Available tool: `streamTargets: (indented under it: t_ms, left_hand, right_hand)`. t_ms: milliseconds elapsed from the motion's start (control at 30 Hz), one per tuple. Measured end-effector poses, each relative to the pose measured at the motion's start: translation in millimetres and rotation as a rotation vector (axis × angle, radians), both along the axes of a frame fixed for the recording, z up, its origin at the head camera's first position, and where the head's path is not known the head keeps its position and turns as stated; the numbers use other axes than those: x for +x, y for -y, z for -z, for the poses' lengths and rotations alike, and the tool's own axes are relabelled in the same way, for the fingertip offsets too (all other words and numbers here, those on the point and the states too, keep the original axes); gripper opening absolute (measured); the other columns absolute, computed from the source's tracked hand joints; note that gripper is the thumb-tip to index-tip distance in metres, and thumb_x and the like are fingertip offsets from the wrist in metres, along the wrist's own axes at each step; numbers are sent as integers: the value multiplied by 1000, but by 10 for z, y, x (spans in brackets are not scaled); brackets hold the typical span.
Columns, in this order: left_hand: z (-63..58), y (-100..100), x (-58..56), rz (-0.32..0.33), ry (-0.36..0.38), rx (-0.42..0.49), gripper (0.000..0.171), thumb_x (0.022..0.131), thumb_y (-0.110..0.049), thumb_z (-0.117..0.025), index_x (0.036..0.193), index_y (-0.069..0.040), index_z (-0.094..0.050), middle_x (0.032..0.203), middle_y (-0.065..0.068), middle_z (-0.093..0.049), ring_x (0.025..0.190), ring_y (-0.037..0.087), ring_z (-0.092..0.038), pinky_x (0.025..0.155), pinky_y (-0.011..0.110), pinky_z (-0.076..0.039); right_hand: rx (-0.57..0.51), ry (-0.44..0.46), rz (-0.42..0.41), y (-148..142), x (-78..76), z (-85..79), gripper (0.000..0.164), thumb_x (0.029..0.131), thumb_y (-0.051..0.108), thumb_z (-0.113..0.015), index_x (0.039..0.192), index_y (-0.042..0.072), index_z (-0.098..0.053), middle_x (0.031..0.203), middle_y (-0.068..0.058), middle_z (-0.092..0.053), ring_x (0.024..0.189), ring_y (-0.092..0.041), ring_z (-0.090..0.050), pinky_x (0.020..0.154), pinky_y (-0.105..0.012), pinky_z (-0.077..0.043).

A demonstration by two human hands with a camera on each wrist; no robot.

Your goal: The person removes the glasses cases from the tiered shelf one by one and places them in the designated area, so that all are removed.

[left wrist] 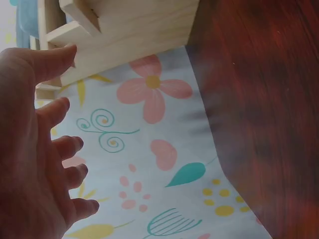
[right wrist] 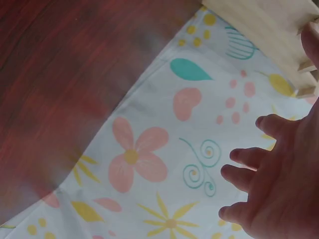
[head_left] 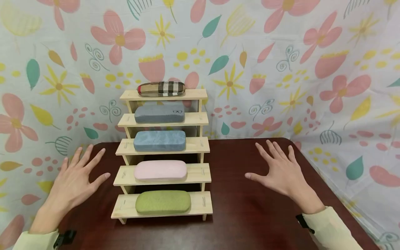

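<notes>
My left hand (head_left: 74, 182) hovers left of a stepped wooden rack (head_left: 120, 206), fingers spread and holding nothing. On the other side, well apart from the rack, my right hand (head_left: 282, 172) is spread the same way. Each rack step bears one glasses case. From the top down come a plaid case (head_left: 160, 89), a grey case with a small glasses print (head_left: 159, 114), a blue case (head_left: 159, 140), a pink case (head_left: 160, 170) and a green case (head_left: 163, 202). Both wrist views show the fingers apart, with the rack's side beyond the thumb.
The rack stands on a dark reddish-brown table (head_left: 237, 208), left of its middle. Behind and at the sides hangs a white cloth (head_left: 237, 114) printed with flowers and leaves. A dark band (head_left: 65, 238) sits at the left wrist, another (head_left: 304, 223) at the right.
</notes>
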State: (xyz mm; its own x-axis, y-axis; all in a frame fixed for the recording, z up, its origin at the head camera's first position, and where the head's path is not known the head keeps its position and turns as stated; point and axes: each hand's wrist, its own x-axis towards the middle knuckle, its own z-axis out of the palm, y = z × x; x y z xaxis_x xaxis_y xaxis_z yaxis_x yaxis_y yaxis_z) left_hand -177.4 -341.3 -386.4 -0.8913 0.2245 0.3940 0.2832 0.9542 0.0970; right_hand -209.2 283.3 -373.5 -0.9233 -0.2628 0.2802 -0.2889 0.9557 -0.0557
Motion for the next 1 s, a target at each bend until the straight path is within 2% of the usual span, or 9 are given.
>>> streamTargets:
  t_ms: [200,367,600,667,733,867,1000]
  left_hand:
    - [-8,-57,49,41,-36,31,90,98,-47,-73,170,-21,-26,170,24,-24,156,50,-12,120,74,-2]
    - [-22,-132,73,105,-50,88,93,95,-39,-78,170,-19,-26,170,21,-25,158,46,-14,122,70,-3]
    - [-46,-248,64,197,-15,267,99,87,-20,-89,168,-20,-33,170,18,-30,159,39,-16,127,57,-10]
    - [-50,-281,57,222,-24,322,101,83,-14,-92,167,-20,-36,168,16,-34,158,38,-20,128,48,-15]
    - [-53,-311,46,240,-54,364,103,78,-9,-95,165,-20,-40,165,15,-40,157,36,-25,125,34,-21]
    - [-57,-359,27,246,-106,402,102,74,-5,-96,162,-20,-46,158,14,-49,152,38,-36,111,10,-24]
    - [-61,-396,11,223,-116,416,90,74,-5,-97,153,-15,-55,153,13,-55,139,39,-51,102,9,-29]
  right_hand:
    - [-23,-12,-22,42,88,-5,119,80,93,-57,169,18,-30,167,-27,-29,155,-47,-22,123,-68,3]
    - [-33,6,-46,71,153,-12,122,78,92,-60,169,18,-28,168,-27,-26,156,-46,-21,124,-66,-1]
    - [-59,-4,-64,127,263,11,120,78,90,-64,169,18,-30,166,-27,-31,151,-49,-31,125,-64,-8]
    - [-75,-7,-68,147,288,11,119,79,89,-65,169,20,-29,165,-27,-33,149,-50,-34,125,-62,-10]
    - [-88,-6,-74,166,309,6,118,79,88,-66,169,21,-29,164,-26,-35,148,-49,-36,125,-61,-12]
    - [-110,-15,-92,207,342,-8,116,78,86,-69,168,21,-33,162,-23,-41,146,-45,-42,123,-64,-20]
    - [-135,-10,-107,258,386,-31,114,78,83,-72,167,22,-35,160,-22,-43,141,-46,-47,116,-67,-31]
